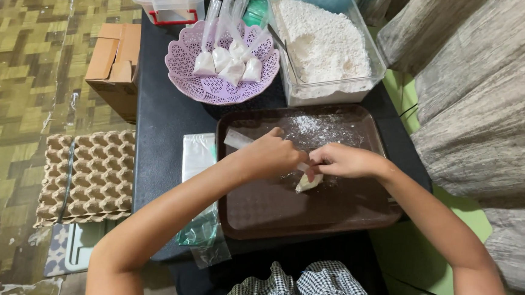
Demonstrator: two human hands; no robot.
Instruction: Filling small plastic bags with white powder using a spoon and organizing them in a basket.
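Currently my left hand (271,154) and right hand (340,160) meet over the brown rectangular plastic tray (356,211) on the dark desk (161,114), both closed in a pinch on a small clear plastic bag of white powder (308,182) whose filled end rests on the tray. Behind the tray stand a lilac perforated plastic basket (217,90) of similar filled bags and a clear plastic tub of white powder (323,45).

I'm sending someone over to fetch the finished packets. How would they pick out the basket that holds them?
Start at the dark table and find the brown plastic tray where the two hands work. Just beyond its far left corner sits the round lilac plastic basket with a lacy perforated rim. Unlike the clear rectangular tub of white powder beside it, it holds small powder-filled cone-shaped plastic packets.
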